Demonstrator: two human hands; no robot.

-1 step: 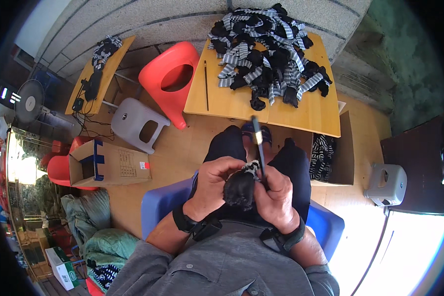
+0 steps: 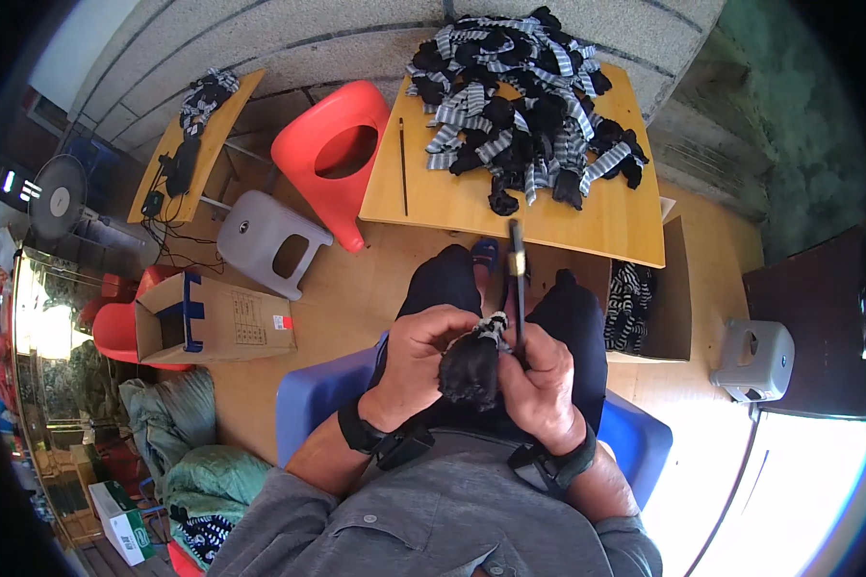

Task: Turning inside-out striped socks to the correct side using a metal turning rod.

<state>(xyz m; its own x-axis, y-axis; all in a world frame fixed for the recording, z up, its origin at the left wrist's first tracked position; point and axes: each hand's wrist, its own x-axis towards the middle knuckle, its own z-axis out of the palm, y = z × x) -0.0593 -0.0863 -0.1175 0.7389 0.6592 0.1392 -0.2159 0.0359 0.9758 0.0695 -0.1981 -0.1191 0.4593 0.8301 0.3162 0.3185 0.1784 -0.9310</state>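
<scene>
In front of my lap, my left hand (image 2: 409,358) is closed on the left side of a bunched black cloth piece (image 2: 469,370) with a black-and-white striped edge. My right hand (image 2: 541,385) pinches a thin dark stick (image 2: 519,279) with a pale band near its far end. The stick points away from me toward the table. Fingers of my right hand also lie against the right side of the cloth; whether they grip it is hard to see. A large pile of black cloth pieces with grey-and-white striped bands (image 2: 539,125) covers much of the table.
Beyond my knees stands a yellow wooden table (image 2: 597,226), with another thin dark stick (image 2: 403,168) on it. An open cardboard box (image 2: 669,298) with striped cloth sits right of my legs. A red chair (image 2: 318,144), a grey stool (image 2: 260,236) and another box (image 2: 241,317) stand left.
The far end of the stick has swung a little to the right, and the stick stands straighter. My hands and the cloth have shifted very slightly to the right.
</scene>
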